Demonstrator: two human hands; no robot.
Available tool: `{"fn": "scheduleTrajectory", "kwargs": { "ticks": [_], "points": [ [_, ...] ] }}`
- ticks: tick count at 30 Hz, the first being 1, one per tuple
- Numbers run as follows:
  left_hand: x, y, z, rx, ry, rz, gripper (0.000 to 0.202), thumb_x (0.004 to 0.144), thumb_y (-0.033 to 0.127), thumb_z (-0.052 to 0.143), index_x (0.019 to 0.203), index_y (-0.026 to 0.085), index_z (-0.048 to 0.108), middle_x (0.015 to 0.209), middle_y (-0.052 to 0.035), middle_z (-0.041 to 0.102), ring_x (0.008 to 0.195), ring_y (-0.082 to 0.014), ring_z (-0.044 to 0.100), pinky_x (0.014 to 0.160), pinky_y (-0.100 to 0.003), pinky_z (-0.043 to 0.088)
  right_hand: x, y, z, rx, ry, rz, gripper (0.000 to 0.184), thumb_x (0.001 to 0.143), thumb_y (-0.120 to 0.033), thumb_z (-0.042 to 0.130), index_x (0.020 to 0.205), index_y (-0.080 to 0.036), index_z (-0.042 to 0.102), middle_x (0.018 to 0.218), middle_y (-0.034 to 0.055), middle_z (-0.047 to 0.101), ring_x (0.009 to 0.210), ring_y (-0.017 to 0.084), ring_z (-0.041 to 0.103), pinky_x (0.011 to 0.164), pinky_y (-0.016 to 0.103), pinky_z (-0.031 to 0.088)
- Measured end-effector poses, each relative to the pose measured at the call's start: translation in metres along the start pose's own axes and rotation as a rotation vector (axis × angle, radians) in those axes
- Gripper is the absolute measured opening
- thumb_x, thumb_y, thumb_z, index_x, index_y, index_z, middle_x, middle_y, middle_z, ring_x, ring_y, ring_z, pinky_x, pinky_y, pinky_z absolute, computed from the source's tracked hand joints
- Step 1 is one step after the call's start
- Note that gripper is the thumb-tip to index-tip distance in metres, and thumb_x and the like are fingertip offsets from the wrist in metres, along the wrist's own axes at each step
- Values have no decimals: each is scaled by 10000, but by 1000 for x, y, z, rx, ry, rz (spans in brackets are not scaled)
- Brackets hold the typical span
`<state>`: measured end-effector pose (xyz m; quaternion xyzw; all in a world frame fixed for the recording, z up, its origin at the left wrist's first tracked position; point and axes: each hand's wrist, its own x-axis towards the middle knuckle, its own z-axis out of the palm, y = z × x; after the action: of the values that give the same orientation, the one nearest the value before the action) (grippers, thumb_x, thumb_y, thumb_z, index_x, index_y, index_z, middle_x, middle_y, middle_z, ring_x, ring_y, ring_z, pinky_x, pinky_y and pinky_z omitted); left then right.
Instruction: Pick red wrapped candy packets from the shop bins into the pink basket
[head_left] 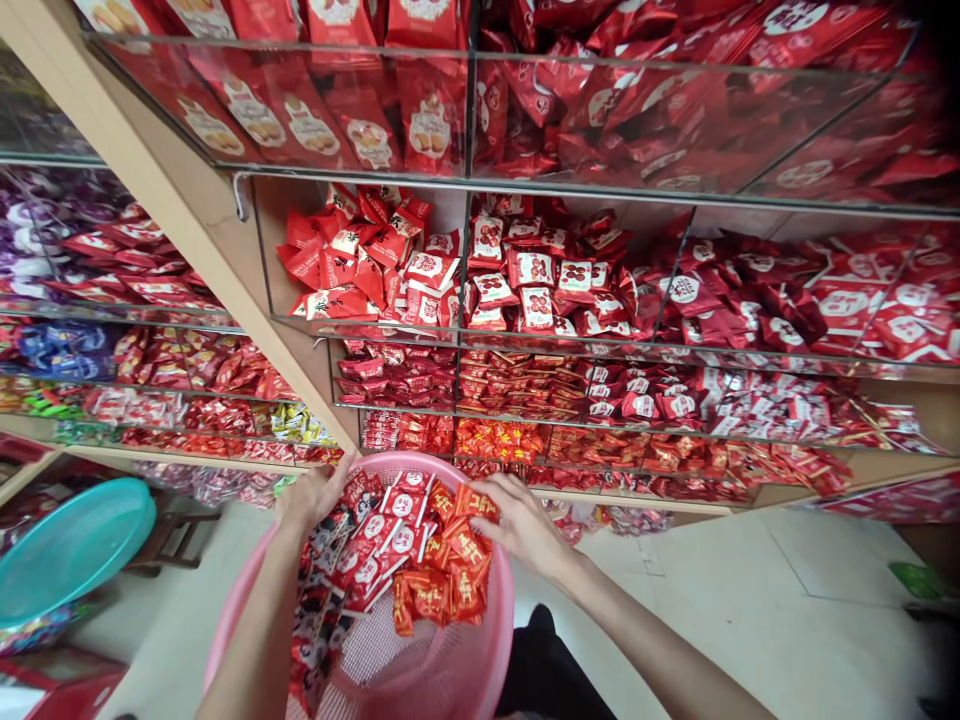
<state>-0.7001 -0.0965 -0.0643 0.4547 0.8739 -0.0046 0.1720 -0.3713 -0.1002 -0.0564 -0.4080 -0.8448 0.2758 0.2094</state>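
A pink mesh basket (501,640) is below me, with wrapped candies in separate groups. Dark red and black packets lie at its left, red and white packets (403,540) in the middle, and shiny orange-red candy packets (431,595) at the right. My left hand (311,497) is closed on the basket's far left rim. Over the right side of the basket, my right hand (517,520) has its fingers curled around an orange-red candy packet, partly hidden by them. Part of the basket's mesh bottom shows at the near side.
Glass-fronted shelves (555,345) full of red candy packets rise ahead, split by clear dividers. A slanting wooden post (187,230) separates them from more shelves at left. A turquoise basin (75,545) sits by a brown stool (176,540). Pale floor tiles (720,590) show at right.
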Motion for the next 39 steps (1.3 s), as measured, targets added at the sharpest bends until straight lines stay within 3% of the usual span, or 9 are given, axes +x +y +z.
{"fn": "scheduleTrajectory", "kwargs": {
  "ticks": [3,8,14,19,27,31,35,39],
  "points": [
    [-1,-1,0,-3,-2,2,866,697,771,184,972,124,689,981,-227,678,962,-399,607,827,-492,427,3,-20,8,-21,-61,-20,423,824,-305,564,1239,-242,512,1192,63,563,1116,218,501,969,375,398],
    [-2,-3,-3,-12,-5,20,846,707,756,188,934,119,696,952,-227,685,943,-391,615,827,-482,428,5,-36,30,-162,-34,88,461,810,-245,549,1263,-189,493,1214,114,551,1115,260,506,951,414,414],
    [-1,-3,-3,-19,-21,-1,867,705,763,182,956,108,692,986,-237,673,958,-392,609,830,-476,428,1,-51,32,-238,-169,-78,416,790,-154,539,1203,-201,524,1119,87,595,1054,257,512,928,427,413],
    [-2,-1,-4,-17,-20,-17,858,715,756,179,968,116,691,1014,-221,671,992,-381,598,855,-470,415,16,-46,12,-281,-252,-174,325,815,-99,472,1100,-217,574,1048,63,621,1019,235,519,906,402,408],
    [1,-8,-1,-37,-21,-28,866,708,762,191,997,114,687,1044,-230,659,1006,-397,586,856,-486,413,28,-28,11,-172,-268,-162,233,842,-259,525,1052,-230,621,1005,46,657,981,214,563,887,350,415],
    [1,-15,1,-38,-43,-35,877,706,767,171,979,118,694,1035,-224,663,1006,-401,586,868,-493,408,46,-2,16,-1,-96,-66,294,897,-378,436,1087,-227,600,1035,41,653,935,179,595,821,290,442],
    [-2,-18,0,-40,-35,-30,857,718,745,183,990,111,692,1018,-221,670,996,-389,595,857,-478,420,78,55,40,-38,108,271,230,886,-286,449,1035,-217,610,1019,32,666,905,152,618,809,253,447],
    [-3,-21,1,-30,-30,-15,805,736,704,222,1011,107,686,982,-217,681,944,-374,621,819,-461,440,105,98,73,-95,153,372,308,831,-213,507,1130,-167,566,1134,109,613,1000,208,587,830,299,444]
  ]
}}
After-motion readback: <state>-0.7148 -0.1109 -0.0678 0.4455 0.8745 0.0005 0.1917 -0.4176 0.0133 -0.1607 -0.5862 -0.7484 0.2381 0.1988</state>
